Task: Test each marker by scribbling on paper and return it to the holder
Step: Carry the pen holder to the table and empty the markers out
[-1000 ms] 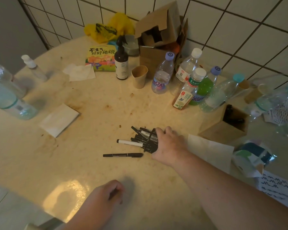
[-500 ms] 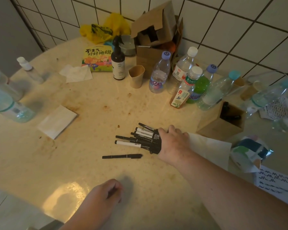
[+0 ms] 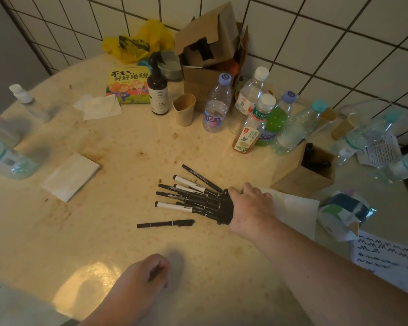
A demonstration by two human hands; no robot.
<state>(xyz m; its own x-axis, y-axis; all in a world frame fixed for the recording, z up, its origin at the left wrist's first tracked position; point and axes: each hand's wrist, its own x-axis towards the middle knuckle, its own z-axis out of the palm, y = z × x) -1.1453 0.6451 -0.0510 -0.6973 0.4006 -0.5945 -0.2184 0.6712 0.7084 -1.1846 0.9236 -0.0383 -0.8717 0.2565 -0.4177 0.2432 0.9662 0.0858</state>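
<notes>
Tipping the black mesh holder (image 3: 224,208) on its side is the step in hand, judging by the head view, the only view: the right hand (image 3: 250,208) grips the holder with its fingers curled over the closed end, mouth pointing away from the wrist. A fan of markers (image 3: 186,196) spills from the mouth onto the counter (image 3: 104,231), most with their rear ends inside the mesh. One loose marker (image 3: 165,224) lies apart, just on the near side of the holder's mouth. The left hand (image 3: 141,276) rests on the counter well nearer the person than the holder, fingers clenched around a thin dark object, probably a marker; its identity cannot be confirmed.

Scribbled paper (image 3: 386,255) lies beyond the holder on the right-arm side, at the frame edge, partly hidden by the forearm. A blank white sheet (image 3: 292,208) sits directly under and behind the right hand.

Judgement: testing has not yet begun for this batch. Next move calls for standing the holder upright or emptying it, then taking a marker to paper.

Room: open counter lies on the near and left sides of the holder. A wooden box (image 3: 304,175) stands close behind it, with bottles (image 3: 252,128) crowded further back. The counter's near edge runs beside the left hand.
</notes>
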